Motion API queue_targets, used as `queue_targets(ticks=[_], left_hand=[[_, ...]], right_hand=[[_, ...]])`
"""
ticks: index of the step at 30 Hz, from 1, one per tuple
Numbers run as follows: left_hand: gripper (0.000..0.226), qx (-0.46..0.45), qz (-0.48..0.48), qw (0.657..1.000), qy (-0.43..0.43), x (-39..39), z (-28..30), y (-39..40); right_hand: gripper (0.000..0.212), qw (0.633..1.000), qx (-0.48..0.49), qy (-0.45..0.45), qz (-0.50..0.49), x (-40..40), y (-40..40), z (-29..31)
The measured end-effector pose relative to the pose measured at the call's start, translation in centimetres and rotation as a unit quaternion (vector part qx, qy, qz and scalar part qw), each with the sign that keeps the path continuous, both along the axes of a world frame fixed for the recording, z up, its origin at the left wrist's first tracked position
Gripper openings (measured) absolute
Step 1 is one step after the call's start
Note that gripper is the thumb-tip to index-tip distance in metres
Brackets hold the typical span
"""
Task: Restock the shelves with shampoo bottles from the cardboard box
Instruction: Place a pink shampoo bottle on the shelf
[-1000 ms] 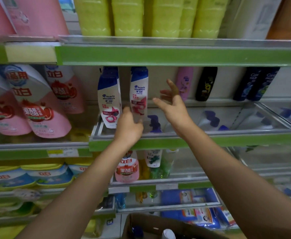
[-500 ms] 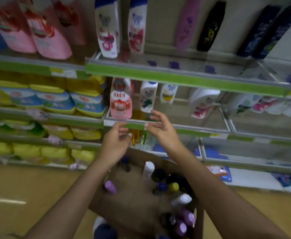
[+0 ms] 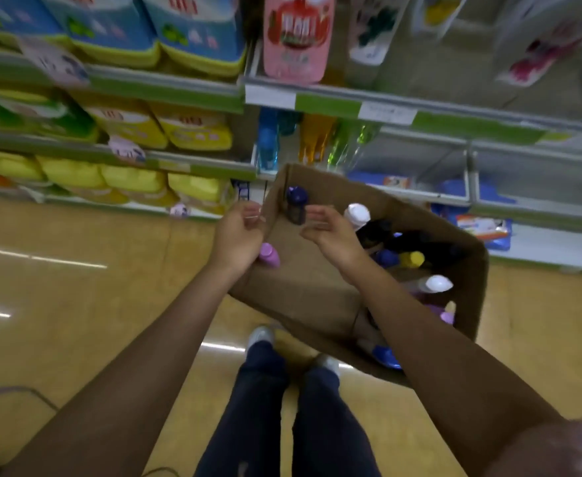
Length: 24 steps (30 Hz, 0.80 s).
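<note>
An open cardboard box [image 3: 303,297] stands on the floor before the shelves, holding several shampoo bottles. A dark blue bottle [image 3: 296,204] stands at its far corner, a white-capped bottle [image 3: 356,215] beside it, and a purple-capped bottle [image 3: 270,255] at the left wall. My left hand [image 3: 239,235] hovers over the box's left edge, fingers loosely curled and empty, just above the purple cap. My right hand [image 3: 331,232] hangs over the box's middle, fingers relaxed, holding nothing, close to the dark blue bottle.
Green-edged shelves [image 3: 331,105] rise behind the box with a pink refill pouch [image 3: 296,36], blue packs [image 3: 193,29] and yellow packs [image 3: 134,180]. My legs and shoes [image 3: 258,335] stand on the tan floor just before the box.
My view has dropped from the upper shelf to the box on the floor. Both hands left the placed bottles and came down, empty, to just above the box.
</note>
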<state>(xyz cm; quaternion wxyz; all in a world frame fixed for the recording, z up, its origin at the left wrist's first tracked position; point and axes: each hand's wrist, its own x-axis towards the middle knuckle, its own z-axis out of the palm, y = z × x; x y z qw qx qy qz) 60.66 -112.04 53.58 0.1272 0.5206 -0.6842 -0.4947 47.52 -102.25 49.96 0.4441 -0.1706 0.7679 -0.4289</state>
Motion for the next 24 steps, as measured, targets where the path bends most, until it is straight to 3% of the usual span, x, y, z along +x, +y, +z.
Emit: queue_targets(ticks=[3,8,13,16,18,24], left_hand=[[0.024,0.005,-0.004,1.000,0.001,0.3,-2.9,-1.9],[0.022,-0.052,0.027,0.998,0.027,1.2,-6.3,-3.6],[0.023,-0.062,0.039,0.996,0.055,1.5,-8.6,-3.9],[0.025,-0.060,0.034,0.996,0.058,1.7,-9.5,-3.7],[0.025,-0.055,0.034,0.996,0.058,1.8,-9.5,-3.6],[0.029,-0.034,0.005,0.998,0.052,1.6,-7.4,-3.2]], right_hand=[[0.024,0.999,0.036,-0.007,0.037,1.6,-1.3,-4.6],[0.066,0.997,0.042,-0.028,0.052,4.4,-2.8,-10.0],[0.068,0.990,0.048,0.049,0.126,6.1,-3.7,-14.6],[0.054,0.990,0.027,0.081,0.115,6.3,-3.7,-16.2],[0.053,0.993,0.017,0.077,0.093,5.6,-3.6,-16.3],[0.046,0.997,-0.039,-0.051,0.031,1.5,-2.4,-9.8]])
